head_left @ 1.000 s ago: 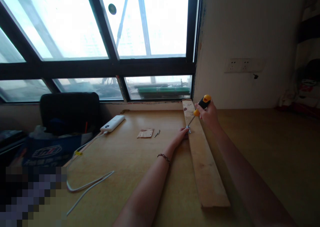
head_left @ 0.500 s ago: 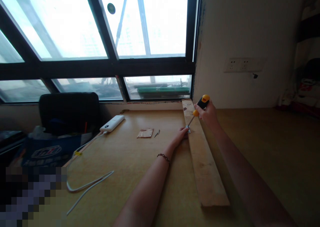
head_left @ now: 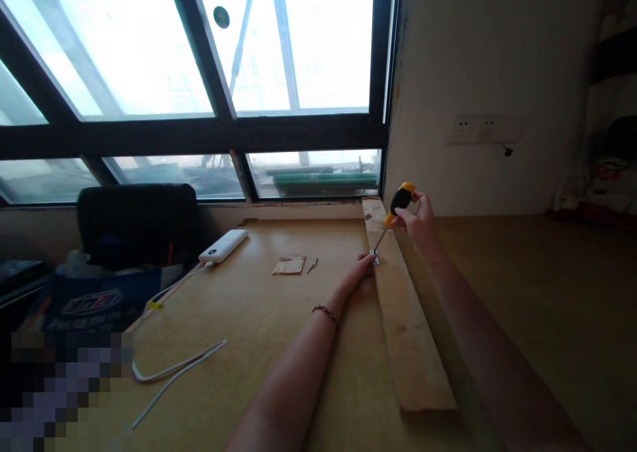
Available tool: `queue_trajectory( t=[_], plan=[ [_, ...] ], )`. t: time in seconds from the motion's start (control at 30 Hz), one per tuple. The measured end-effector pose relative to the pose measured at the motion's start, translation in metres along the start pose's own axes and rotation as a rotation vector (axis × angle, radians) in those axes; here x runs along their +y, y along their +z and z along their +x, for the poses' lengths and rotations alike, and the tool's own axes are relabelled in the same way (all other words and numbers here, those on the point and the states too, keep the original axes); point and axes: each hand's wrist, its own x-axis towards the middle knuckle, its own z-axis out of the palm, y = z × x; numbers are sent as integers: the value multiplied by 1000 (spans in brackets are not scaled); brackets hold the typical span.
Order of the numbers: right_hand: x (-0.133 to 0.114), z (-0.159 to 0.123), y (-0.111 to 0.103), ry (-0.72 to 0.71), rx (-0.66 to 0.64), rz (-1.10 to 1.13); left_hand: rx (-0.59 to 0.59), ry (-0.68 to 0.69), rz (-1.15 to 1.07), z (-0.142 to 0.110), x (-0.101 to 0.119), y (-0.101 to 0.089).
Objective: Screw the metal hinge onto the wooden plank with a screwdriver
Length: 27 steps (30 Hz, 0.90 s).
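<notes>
A yellow-and-black screwdriver [head_left: 401,201] is in my right hand [head_left: 419,221], whose fingers close around its handle. The shaft slants down and left, with its tip at a small shiny metal bracket [head_left: 375,257] on the left edge of a long wooden board [head_left: 411,319]. My left hand [head_left: 359,271] grips the bracket against the board's edge with its fingertips; part of those fingers is hidden beside the board. Left of this hand lie a few small screws [head_left: 312,265] and a thin flat piece [head_left: 289,265] with small holes.
The board lies lengthwise on the wooden table [head_left: 259,319]. A white power bank [head_left: 223,245] with a white cable [head_left: 179,366] rests near the left edge. Beyond that edge stand a black chair [head_left: 138,223] and a blue bag [head_left: 94,302]. A window and wall border the far side.
My right hand's fingers have shifted and loosened around the screwdriver handle, which has turned and moved slightly left. My left hand and the board look unmoved.
</notes>
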Motion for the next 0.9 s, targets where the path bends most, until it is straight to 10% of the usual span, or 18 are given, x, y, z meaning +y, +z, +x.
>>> queue_trajectory(
  t=[0.9],
  plan=[
    [-3, 2, -4, -16, 59, 55, -1, 19, 3, -1, -1, -3]
  ],
)
